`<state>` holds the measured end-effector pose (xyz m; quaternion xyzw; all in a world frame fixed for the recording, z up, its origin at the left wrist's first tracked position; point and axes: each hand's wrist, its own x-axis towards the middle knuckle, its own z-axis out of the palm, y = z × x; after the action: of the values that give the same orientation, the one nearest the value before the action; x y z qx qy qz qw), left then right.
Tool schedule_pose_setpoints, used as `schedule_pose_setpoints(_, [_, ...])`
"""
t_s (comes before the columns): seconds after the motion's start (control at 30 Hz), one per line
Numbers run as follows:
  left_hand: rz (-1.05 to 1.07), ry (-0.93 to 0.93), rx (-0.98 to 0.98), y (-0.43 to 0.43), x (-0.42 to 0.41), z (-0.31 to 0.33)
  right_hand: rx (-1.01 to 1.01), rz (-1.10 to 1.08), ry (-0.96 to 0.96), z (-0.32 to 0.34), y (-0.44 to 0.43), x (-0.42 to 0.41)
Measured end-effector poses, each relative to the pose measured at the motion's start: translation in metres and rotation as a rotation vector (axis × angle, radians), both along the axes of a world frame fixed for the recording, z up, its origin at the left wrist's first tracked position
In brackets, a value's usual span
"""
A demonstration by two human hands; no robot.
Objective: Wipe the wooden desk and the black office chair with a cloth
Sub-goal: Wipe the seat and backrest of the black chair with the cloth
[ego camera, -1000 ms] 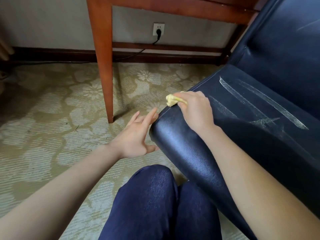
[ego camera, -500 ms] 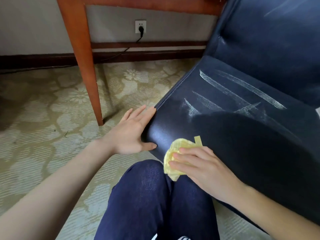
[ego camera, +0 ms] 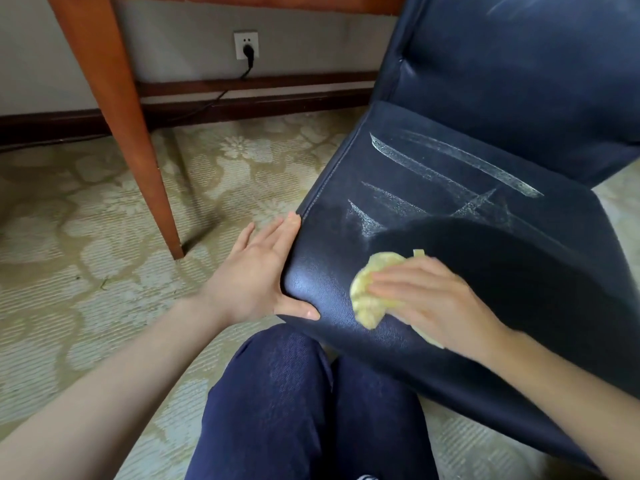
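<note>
Wooden and reddish, the desk leg (ego camera: pixel 114 109) stands on the left, on a pale carpet (ego camera: pixel 69 237) with a flower pattern. Behind it a black plug sits in a white wall socket (ego camera: pixel 246 45).

Next comes the left hand (ego camera: pixel 256 275). Its fingers are straight and lie flat against the side of the chair seat, with the thumb under the front corner. It holds nothing; it seems to be keeping the seat from moving.

To the right is the black office chair (ego camera: pixel 467 244). White dusty streaks cross the middle of its seat. The front part looks smooth and shiny, so a hand may slip on it.

On that front part lies the yellow cloth (ego camera: pixel 372 289), bunched up. The right hand (ego camera: pixel 433 303) presses down on it with flat fingers laid over the top. The cloth looks soft, light and easy to squash. It probably works best with the palm on top, so it does not slide out. The dusty streaks look not yet wiped.
</note>
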<state>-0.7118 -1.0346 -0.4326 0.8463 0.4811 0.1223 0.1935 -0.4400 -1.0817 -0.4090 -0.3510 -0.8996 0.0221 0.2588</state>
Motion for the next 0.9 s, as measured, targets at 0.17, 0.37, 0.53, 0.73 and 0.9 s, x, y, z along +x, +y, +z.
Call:
schedule_pose_setpoints(0.17, [-0.012,0.02,0.0,0.0,0.0,0.0,-0.141,-0.09,0.071,0.014,0.079,-0.033])
schedule_pose_setpoints(0.37, [-0.001,0.07,-0.016,0.0,0.003,0.004,-0.245,-0.366,0.059,0.019,0.163,-0.064])
schedule_pose_setpoints(0.53, [0.016,0.114,-0.038,0.0,0.004,0.006,-0.209,-0.572,-0.087,0.014,0.175,-0.082])
schedule_pose_setpoints(0.73, [0.045,0.116,-0.037,-0.001,0.006,0.002,-0.225,-0.288,-0.027,0.019,0.121,-0.076])
schedule_pose_setpoints(0.9, [0.059,0.076,-0.039,-0.002,0.006,0.002,-0.208,-0.161,-0.049,0.016,0.06,-0.065])
